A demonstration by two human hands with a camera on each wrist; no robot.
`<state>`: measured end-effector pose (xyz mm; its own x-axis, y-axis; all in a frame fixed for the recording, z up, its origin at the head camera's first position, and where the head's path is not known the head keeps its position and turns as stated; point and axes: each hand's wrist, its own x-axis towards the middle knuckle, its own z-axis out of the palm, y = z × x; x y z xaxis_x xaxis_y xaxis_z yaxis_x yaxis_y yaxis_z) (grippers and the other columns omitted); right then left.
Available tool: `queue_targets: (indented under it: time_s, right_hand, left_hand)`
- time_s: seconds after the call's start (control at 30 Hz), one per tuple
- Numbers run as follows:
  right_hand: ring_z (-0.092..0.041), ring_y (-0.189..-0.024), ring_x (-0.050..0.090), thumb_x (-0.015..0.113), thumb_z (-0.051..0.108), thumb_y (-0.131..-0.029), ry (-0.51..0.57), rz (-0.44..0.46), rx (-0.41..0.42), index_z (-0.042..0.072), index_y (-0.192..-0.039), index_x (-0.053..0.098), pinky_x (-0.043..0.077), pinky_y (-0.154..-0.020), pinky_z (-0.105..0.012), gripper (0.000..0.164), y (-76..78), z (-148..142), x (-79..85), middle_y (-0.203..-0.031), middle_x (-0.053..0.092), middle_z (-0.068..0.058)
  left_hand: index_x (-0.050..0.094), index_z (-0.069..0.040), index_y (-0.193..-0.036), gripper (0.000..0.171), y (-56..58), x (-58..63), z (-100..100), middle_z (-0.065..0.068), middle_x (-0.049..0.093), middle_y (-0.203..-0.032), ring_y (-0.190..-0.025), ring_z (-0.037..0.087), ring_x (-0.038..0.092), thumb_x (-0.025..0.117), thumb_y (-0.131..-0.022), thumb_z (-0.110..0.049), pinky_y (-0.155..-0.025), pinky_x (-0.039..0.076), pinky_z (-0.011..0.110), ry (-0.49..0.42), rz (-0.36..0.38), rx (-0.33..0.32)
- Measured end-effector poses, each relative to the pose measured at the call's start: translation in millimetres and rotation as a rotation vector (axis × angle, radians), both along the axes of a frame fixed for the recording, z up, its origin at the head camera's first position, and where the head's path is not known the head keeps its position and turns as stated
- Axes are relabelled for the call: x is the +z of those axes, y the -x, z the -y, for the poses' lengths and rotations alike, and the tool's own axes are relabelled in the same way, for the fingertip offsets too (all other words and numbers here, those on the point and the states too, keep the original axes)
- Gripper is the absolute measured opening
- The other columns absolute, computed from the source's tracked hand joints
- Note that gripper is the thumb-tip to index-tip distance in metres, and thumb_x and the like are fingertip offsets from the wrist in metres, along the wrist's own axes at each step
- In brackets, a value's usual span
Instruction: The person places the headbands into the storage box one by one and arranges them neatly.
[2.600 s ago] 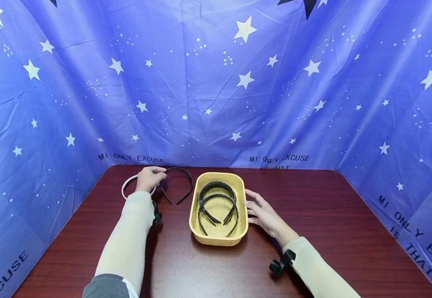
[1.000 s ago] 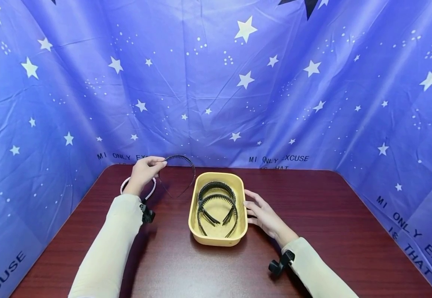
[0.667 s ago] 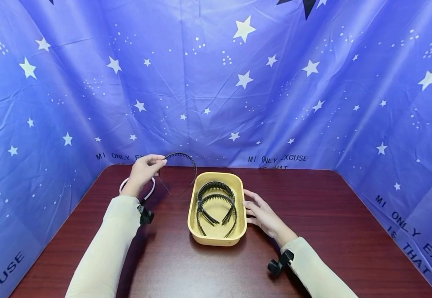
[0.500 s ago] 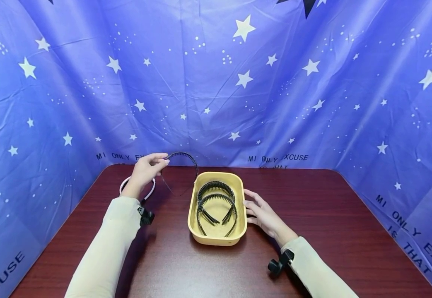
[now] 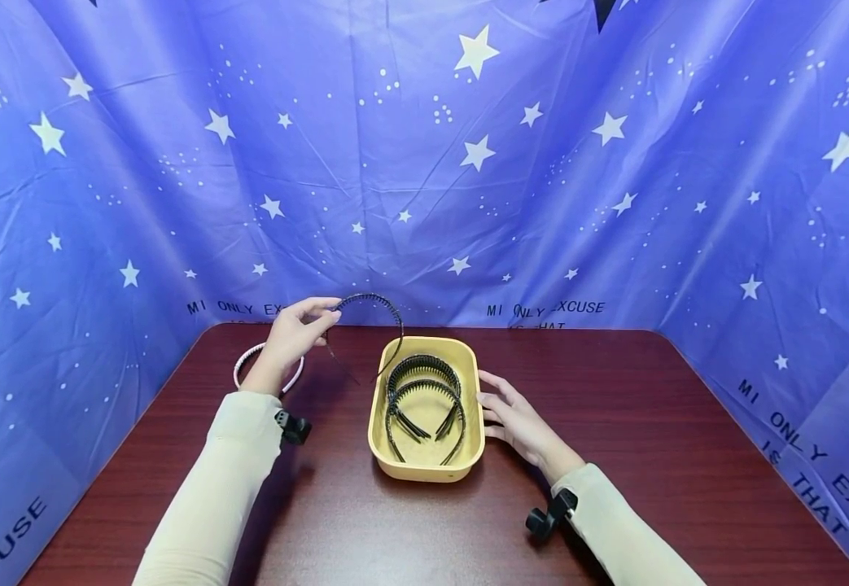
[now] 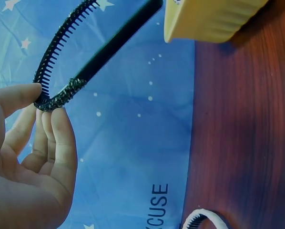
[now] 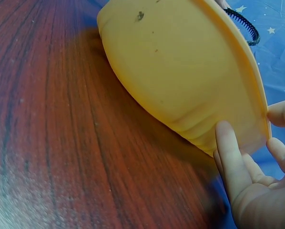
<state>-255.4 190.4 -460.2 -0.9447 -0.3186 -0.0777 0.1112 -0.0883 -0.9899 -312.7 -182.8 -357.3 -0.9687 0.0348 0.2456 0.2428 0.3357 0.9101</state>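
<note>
A thin black toothed headband (image 5: 400,324) hangs in the air, pinched between my left thumb and fingers. In the left wrist view my left hand (image 6: 42,167) grips its beaded side, and its comb teeth face inward. The headband's right arm overlaps the back left corner of a yellow plastic bin (image 5: 424,471) in the head view. Inside the bin lie black headbands (image 5: 424,365), overlapping one another. My right hand (image 5: 530,431) rests against the bin's right side. In the right wrist view, its fairly straight fingers (image 7: 228,152) touch the outer wall and the rim.
A white headband (image 5: 239,366) with dark teeth lies on the table at the back left, partly behind my left hand. The dark red wooden table (image 5: 592,391) is enclosed by a blue star-patterned cloth (image 5: 424,163). Black cameras (image 5: 552,514) sit on both wrists.
My left hand has lifted the black headband off the table and moved it up and right, toward the bin. The right hand has stayed at the bin's side.
</note>
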Motion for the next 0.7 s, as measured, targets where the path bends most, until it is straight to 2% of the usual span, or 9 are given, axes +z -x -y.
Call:
queue_targets:
  time_s: [0.13, 0.4, 0.63, 0.7]
  right_hand:
    - [-0.026, -0.105, 0.065, 0.054, 0.018, -0.104, 0.0, -0.001, 0.001, 0.013, -0.157, 0.026, 0.056, -0.085, -0.042, 0.061, 0.0, 0, -0.1, -0.136, 0.053, -0.027]
    - [-0.025, -0.105, 0.065, 0.054, 0.018, -0.104, 0.0, -0.008, 0.006, 0.012, -0.157, 0.026, 0.055, -0.086, -0.043, 0.06, 0.2, -1, 0.2, -0.136, 0.053, -0.027]
    - [-0.025, -0.105, 0.065, 0.054, 0.019, -0.104, -0.007, -0.011, 0.009, 0.012, -0.158, 0.026, 0.055, -0.086, -0.043, 0.061, -0.2, 0, 1.4, -0.136, 0.054, -0.028]
    - [-0.024, -0.104, 0.065, 0.054, 0.018, -0.104, -0.005, -0.01, 0.007, 0.012, -0.157, 0.026, 0.056, -0.085, -0.043, 0.06, -0.3, 0, 1.8, -0.135, 0.054, -0.027]
  left_hand:
    - [0.066, -0.006, -0.131, 0.039, -2.8, 2.1, -4, 0.016, 0.066, -0.108, -0.09, 0.011, 0.061, 0.069, -0.096, -0.023, -0.071, 0.058, 0.031, -0.036, 0.002, -0.002]
    - [0.068, -0.009, -0.127, 0.037, -4.6, 2.2, -11, 0.016, 0.066, -0.106, -0.094, 0.017, 0.061, 0.071, -0.095, -0.026, -0.074, 0.059, 0.037, -0.07, -0.003, -0.009]
    - [0.07, -0.009, -0.124, 0.036, -11.6, 2.5, -21, 0.009, 0.065, -0.098, -0.089, 0.016, 0.059, 0.072, -0.094, -0.029, -0.07, 0.06, 0.04, -0.067, -0.026, -0.015]
    - [0.07, -0.007, -0.124, 0.035, -13.0, 2.4, -25, 0.008, 0.064, -0.095, -0.09, 0.02, 0.059, 0.072, -0.095, -0.027, -0.069, 0.06, 0.041, -0.077, -0.027, -0.026]
